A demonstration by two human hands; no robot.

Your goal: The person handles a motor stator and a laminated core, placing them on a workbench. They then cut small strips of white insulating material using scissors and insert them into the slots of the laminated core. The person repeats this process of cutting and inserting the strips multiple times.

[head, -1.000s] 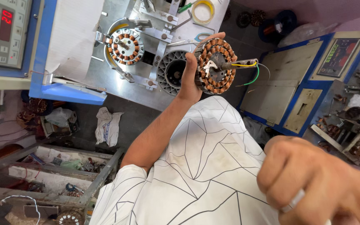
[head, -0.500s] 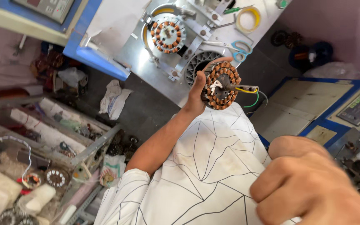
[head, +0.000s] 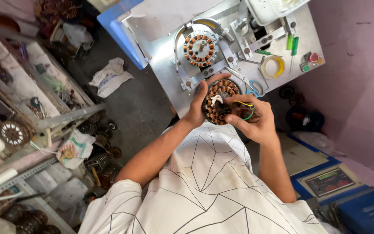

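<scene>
Holding a copper-wound stator (head: 220, 102) above the lap, both hands now close on it: the left hand (head: 197, 109) wraps its near-left rim as before, while the right hand (head: 256, 120), which hung loosely curled and empty at the edge of view a second ago, has come up to grip the right side, fingers bent over the yellow and green leads (head: 245, 110) trailing from the windings. With two hands on it, the stator looks steadier and ready for close handling rather than just being carried. It sits in the air just in front of the metal bench (head: 161, 56), not resting on it.

Beyond the hands, a second wound stator (head: 200, 47) stays mounted in the winding fixture on the bench. Further right lie a roll of yellow tape (head: 272, 66) and green-handled screwdrivers (head: 292, 46). At the far edge a white tray (head: 265, 13) holds something pale that is too blurred to identify. Left, shelving (head: 27, 121) carries more wound parts.
</scene>
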